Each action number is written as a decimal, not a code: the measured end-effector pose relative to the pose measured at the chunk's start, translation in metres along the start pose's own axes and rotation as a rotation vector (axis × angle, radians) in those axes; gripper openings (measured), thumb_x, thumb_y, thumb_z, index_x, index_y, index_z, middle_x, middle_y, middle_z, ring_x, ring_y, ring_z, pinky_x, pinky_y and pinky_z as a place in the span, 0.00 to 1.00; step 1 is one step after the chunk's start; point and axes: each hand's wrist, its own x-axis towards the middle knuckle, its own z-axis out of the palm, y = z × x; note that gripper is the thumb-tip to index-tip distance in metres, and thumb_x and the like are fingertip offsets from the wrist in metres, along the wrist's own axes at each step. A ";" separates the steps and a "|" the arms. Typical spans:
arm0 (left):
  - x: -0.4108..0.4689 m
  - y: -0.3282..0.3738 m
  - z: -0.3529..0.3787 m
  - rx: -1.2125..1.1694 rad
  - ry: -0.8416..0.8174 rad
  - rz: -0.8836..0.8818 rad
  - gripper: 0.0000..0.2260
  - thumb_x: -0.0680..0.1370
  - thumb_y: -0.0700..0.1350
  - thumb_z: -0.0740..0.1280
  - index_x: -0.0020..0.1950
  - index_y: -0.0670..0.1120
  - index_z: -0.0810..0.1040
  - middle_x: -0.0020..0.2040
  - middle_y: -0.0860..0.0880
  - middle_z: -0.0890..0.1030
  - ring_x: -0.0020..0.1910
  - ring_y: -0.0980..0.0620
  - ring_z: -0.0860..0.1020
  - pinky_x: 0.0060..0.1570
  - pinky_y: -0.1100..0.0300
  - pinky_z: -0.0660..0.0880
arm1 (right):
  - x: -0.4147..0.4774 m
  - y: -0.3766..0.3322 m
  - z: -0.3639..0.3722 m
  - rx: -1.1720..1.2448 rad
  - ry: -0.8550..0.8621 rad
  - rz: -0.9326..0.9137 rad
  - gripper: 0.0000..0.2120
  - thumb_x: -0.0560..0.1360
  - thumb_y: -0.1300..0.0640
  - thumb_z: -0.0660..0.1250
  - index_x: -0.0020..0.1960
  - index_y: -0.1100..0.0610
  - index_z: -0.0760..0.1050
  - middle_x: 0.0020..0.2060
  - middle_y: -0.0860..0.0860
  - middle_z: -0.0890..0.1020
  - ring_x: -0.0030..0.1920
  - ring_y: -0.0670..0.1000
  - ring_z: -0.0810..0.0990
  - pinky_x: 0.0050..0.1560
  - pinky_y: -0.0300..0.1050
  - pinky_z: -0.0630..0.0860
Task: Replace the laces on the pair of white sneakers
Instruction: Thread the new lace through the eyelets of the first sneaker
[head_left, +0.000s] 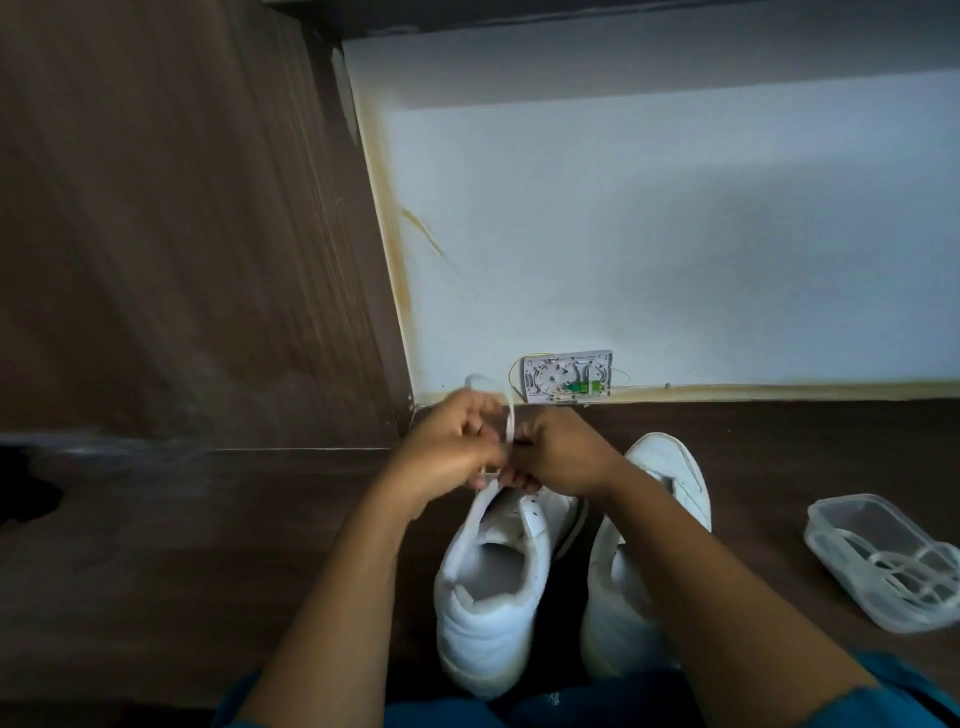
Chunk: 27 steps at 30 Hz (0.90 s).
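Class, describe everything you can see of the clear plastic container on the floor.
The container is a shallow, translucent plastic tub, rectangular with rounded corners. It lies on the dark wooden floor, right of the sneakers and apart from them. Coiled white laces lie inside. The frame edge cuts its right end.

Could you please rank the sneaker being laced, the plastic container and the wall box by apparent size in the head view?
1. Sneaker being laced.
2. Plastic container, partly cropped.
3. Wall box, farther away.
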 end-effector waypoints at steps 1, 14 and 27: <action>0.000 -0.006 -0.001 0.135 -0.070 -0.072 0.13 0.73 0.30 0.63 0.49 0.47 0.72 0.40 0.47 0.74 0.33 0.54 0.73 0.30 0.61 0.72 | 0.000 -0.002 -0.002 0.054 0.017 -0.003 0.12 0.77 0.58 0.65 0.38 0.63 0.80 0.26 0.50 0.78 0.26 0.48 0.77 0.29 0.37 0.75; 0.020 -0.027 0.018 0.249 -0.021 -0.213 0.11 0.76 0.30 0.61 0.34 0.37 0.75 0.32 0.43 0.74 0.38 0.52 0.70 0.28 0.69 0.65 | -0.015 -0.059 -0.008 -0.688 -0.379 0.168 0.08 0.75 0.59 0.66 0.40 0.62 0.77 0.38 0.57 0.80 0.30 0.53 0.74 0.32 0.42 0.71; 0.023 -0.016 0.017 0.096 0.073 -0.162 0.17 0.77 0.56 0.64 0.39 0.43 0.74 0.39 0.45 0.74 0.41 0.51 0.71 0.44 0.59 0.67 | -0.018 -0.026 -0.028 -0.431 -0.414 0.365 0.14 0.67 0.63 0.72 0.52 0.62 0.80 0.36 0.56 0.78 0.27 0.52 0.74 0.29 0.37 0.71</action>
